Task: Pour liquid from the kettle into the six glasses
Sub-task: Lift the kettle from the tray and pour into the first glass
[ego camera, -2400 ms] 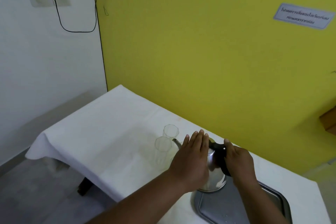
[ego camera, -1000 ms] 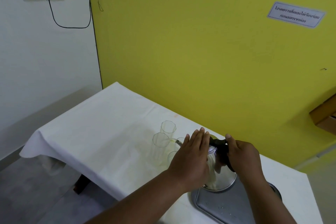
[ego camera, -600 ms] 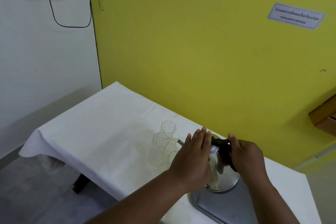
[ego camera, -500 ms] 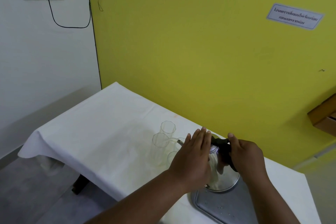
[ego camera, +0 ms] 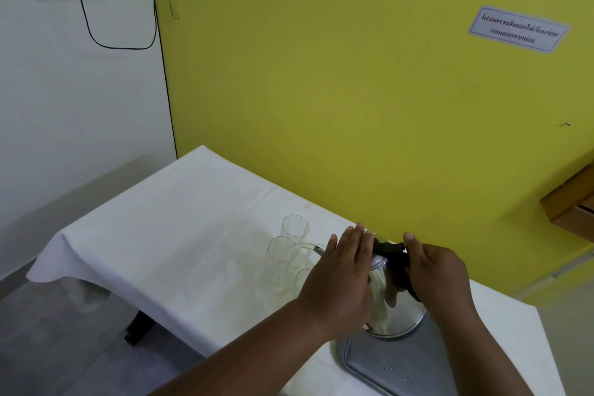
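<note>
Kettle: steel kettle point(ego camera: 393, 305) tipped toward the left, its base above the near-left corner of the tray point(ego camera: 401, 370), spout point(ego camera: 319, 248) over the glasses.
Stream: a pale stream point(ego camera: 300, 246) arcs from the spout into the nearer of the two tall glasses.
Right hand: right hand point(ego camera: 438, 280) wrapped around the black handle point(ego camera: 390, 250), thumb on top.
Left hand: left hand point(ego camera: 340, 280) flat, fingers together, pressed on the kettle's side and lid.
Glasses: four show; near glass point(ego camera: 283, 255) catching the stream, far glass point(ego camera: 295, 226) just behind it, two more point(ego camera: 303, 276) partly hidden by the left hand.
Table: white cloth point(ego camera: 180, 235) over a table against a yellow wall point(ego camera: 353, 74).
Wall: a printed sign point(ego camera: 517, 28) at upper right.
</note>
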